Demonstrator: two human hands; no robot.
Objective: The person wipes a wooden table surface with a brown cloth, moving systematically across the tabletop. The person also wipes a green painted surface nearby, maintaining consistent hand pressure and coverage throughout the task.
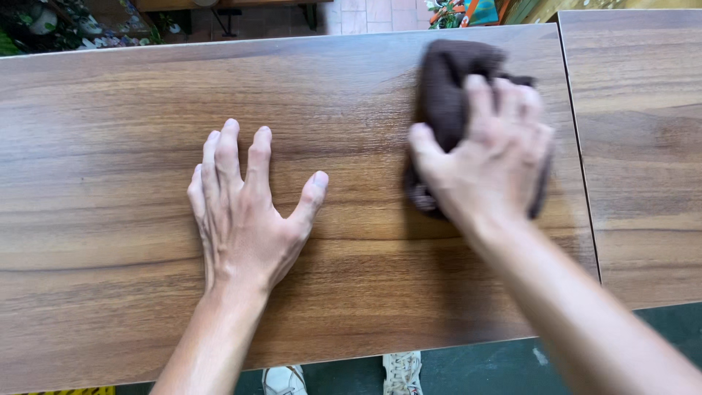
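My right hand (490, 157) presses down on a dark brown cloth (446, 88) that lies bunched on a wooden table top (110, 110), near its right edge. The hand and cloth look blurred. Part of the cloth sticks out beyond my fingers toward the far edge, and a bit shows under my palm. My left hand (245, 208) rests flat on the wood at the middle of the table, fingers spread, holding nothing.
A second wooden panel (643, 146) adjoins the table on the right, split from it by a thin dark seam. Past the far edge are tiled floor and plants (66, 25). Below the near edge are a dark green floor and my white shoes (402, 373).
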